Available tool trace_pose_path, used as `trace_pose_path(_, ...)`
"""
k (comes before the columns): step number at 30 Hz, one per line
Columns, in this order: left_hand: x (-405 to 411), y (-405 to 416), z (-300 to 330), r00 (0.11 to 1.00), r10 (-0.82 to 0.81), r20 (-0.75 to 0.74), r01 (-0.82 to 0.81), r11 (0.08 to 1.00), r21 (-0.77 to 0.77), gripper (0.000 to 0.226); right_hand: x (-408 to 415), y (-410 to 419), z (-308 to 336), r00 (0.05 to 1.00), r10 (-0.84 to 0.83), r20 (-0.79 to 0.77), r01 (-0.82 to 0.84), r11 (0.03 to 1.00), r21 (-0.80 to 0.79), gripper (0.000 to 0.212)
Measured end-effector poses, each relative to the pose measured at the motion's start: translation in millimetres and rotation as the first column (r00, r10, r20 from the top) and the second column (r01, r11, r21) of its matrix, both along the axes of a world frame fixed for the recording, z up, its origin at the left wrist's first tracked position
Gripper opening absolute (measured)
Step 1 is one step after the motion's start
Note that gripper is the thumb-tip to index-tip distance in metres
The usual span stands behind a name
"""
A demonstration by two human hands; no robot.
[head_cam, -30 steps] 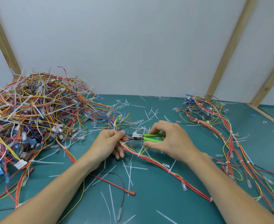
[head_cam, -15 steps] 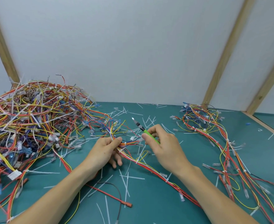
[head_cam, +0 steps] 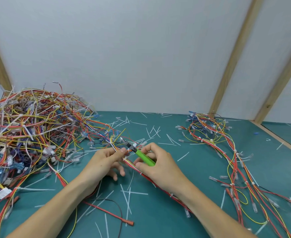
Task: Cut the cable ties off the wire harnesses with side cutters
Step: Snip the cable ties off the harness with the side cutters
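Head view, frame centre: right hand [head_cam: 160,166] has swung its gripped side cutters [head_cam: 142,155] back toward the harness [head_cam: 129,163] pinched by left hand [head_cam: 105,162], likely lining up another cut.

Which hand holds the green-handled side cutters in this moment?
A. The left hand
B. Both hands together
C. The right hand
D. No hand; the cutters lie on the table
C: the right hand grips the green handles of the side cutters, while the left hand pinches the wire harness beside the cutter's head.
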State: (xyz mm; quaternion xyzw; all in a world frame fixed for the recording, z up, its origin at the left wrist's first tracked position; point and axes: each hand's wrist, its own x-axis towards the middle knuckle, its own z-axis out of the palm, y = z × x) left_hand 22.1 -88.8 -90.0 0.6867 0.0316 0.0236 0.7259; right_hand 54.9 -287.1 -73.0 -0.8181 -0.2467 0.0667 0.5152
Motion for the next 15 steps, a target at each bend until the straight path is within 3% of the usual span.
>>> trace_pose_path(8, -0.4, 8.8, -4.4, 0.990, -0.135, 0.049, 0.137, 0.990, -0.034, 0.036, 4.9, -2.9, 2.6, 0.992, 0.012, -0.124, 0.002, 0.993, 0.115, 0.028)
trace_pose_path(15, -2.3, 4.1, -2.9, 0.994, -0.096, 0.052, 0.100, 0.992, -0.079, 0.039, 6.6, -2.7, 2.2, 0.978, 0.028, -0.208, 0.020, 0.975, 0.223, 0.029)
